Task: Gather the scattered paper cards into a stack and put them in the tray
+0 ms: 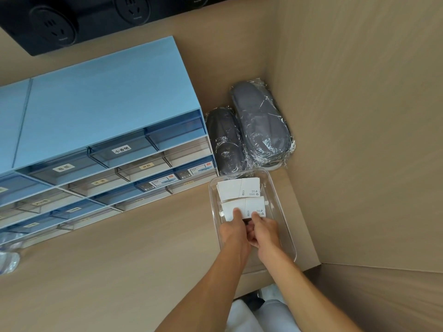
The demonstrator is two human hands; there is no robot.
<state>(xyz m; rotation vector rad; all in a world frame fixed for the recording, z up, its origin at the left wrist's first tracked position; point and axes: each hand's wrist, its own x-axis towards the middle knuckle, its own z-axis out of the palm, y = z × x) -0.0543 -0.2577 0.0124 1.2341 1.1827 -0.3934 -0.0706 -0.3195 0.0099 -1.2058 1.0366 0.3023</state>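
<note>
- Both hands are down in the clear plastic tray [286, 238] at lower centre of the frame, right in the corner of the wooden table [134, 255].
- The left hand [236, 232] has its thumb pressed flat on top of a stack of white paper cards [251, 207], the other fingers tucked under the near edge: a pinch on the stack.
- The right hand [266, 230] grips the same stack from the right side, thumb on top by the small printed symbols, fingers curled beneath and touching the left hand's.
- That near stack sits inside the tray, about mid-way along it.
- A second stack of white cards [236, 189] lies just beyond it, at the tray's far end, the two stacks touching or nearly so.
- Just past the tray, two pairs of grey slippers in plastic wrap [254, 130] are pushed into the corner.
- Left of the tray stands a blue drawer organiser [100, 111] with labelled drawers.
- Black wall sockets [55, 27] show at upper left.
</note>
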